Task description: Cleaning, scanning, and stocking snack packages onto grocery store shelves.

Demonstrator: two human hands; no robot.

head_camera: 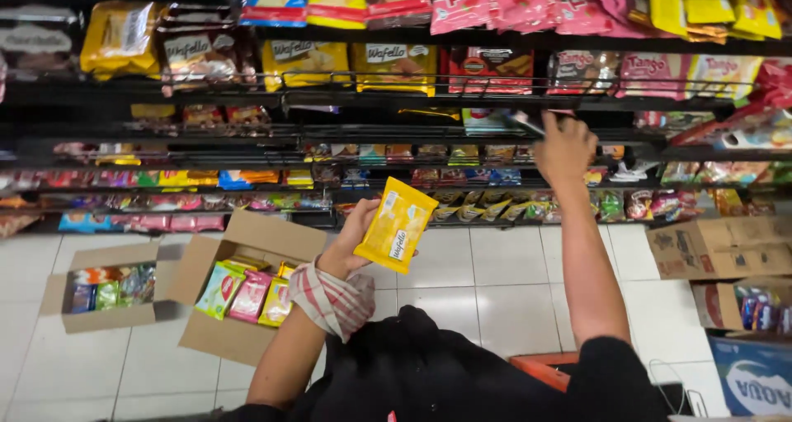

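My left hand (351, 245) holds a yellow wafer packet (397, 224) upright in front of the lower shelves, above the tiled floor. A checked cloth (334, 300) is wrapped round that wrist. My right hand (564, 147) reaches up and forward to the wire rail of a middle shelf (396, 100). Its fingers curl over the rail near a red packet (490, 66). Whether those fingers grip anything is hidden. More yellow wafer packets (307, 61) stand on that same shelf to the left.
Two open cardboard boxes (247, 236) (107, 257) with colourful snack packets lie on the white tiled floor at left. More boxes (718, 249) are stacked at right. An orange basket (540, 366) sits near my body. Packed shelves fill the upper view.
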